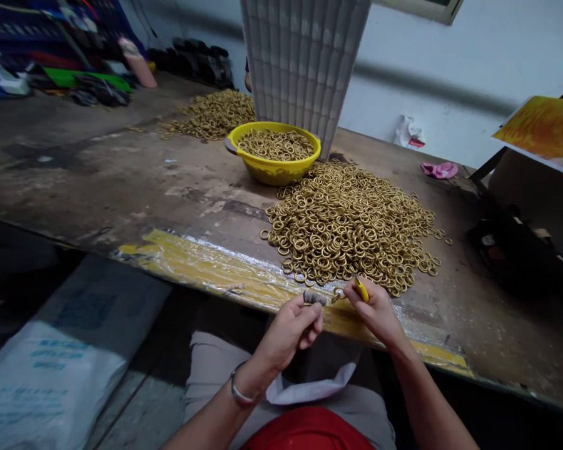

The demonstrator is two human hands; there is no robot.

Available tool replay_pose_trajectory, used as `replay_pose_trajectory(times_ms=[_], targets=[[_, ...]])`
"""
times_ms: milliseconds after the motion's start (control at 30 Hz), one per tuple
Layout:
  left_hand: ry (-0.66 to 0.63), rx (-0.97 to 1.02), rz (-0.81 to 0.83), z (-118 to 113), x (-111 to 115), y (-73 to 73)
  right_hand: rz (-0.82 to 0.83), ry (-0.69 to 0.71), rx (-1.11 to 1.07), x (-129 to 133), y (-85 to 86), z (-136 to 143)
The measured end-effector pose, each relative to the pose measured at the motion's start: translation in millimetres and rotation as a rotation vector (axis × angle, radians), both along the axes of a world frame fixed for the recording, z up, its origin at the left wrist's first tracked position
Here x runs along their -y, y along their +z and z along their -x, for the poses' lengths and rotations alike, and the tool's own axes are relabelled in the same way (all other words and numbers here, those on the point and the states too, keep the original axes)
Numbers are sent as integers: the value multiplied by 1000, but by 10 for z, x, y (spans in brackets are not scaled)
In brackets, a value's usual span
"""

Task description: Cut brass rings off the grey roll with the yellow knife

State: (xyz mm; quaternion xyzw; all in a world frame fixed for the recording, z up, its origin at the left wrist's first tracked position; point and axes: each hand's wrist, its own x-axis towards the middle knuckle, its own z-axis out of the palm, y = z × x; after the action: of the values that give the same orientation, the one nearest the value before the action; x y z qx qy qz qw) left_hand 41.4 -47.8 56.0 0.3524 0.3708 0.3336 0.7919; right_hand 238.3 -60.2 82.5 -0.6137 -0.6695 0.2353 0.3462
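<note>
A large heap of brass-coloured rings [351, 225] lies on the workbench just beyond my hands. My right hand [378, 312] is closed round a small yellow tool [361, 290]; its working end is hidden. At that hand's fingertips are one or two loose rings [338, 294], and I cannot tell whether they are gripped or lie on the bench edge. Opposite, my left hand [293, 328] has its fingers curled in a pinch, with dark tape [314, 299] wrapped round the index finger. What sits between those fingertips is too small to make out.
Behind the heap stands a yellow basin [276, 170] full of rings, against a tall grey ribbed panel [304, 62]. A second ring pile [216, 114] lies farther left. Yellow tape [192, 259] covers the bench's front edge. A white sack [51, 369] is at lower left.
</note>
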Motion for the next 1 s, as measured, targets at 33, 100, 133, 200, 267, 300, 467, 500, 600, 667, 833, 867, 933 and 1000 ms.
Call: replay_pose_trajectory(times_ms=[33,100,133,200,267,300,467,500,600,667,833,867,933,1000], targets=[[15,-27,-37,-32,-20,-1,14,45,-45,16,40,34],[18,-55,-99,-78,-54,6,30,109,-101,33,93,97],[6,-62,-120,-91,-67,13,35,125,-119,36,104,123],[-21,-62,-145,-100,-82,34,40,136,-154,40,102,162],[-33,-45,-141,-93,-85,56,40,138,-192,45,87,192],[-39,-30,-126,-86,-83,65,39,135,-211,50,81,206],[-119,86,-11,-46,-45,92,-6,94,-242,107,94,261],[-117,111,4,-39,-34,97,-29,78,-227,128,97,264],[-68,153,4,-26,-4,113,-83,43,-101,215,76,253],[-34,140,-24,-22,11,108,-76,52,31,279,39,244],[-9,30,-170,-12,39,1,-37,71,263,363,-43,265],[-11,3,-201,-6,44,-23,-32,63,293,362,-45,273],[-22,-50,-261,11,50,-52,-17,46,349,351,-35,290],[-35,-97,-329,29,47,-43,-3,41,397,338,-18,308]])
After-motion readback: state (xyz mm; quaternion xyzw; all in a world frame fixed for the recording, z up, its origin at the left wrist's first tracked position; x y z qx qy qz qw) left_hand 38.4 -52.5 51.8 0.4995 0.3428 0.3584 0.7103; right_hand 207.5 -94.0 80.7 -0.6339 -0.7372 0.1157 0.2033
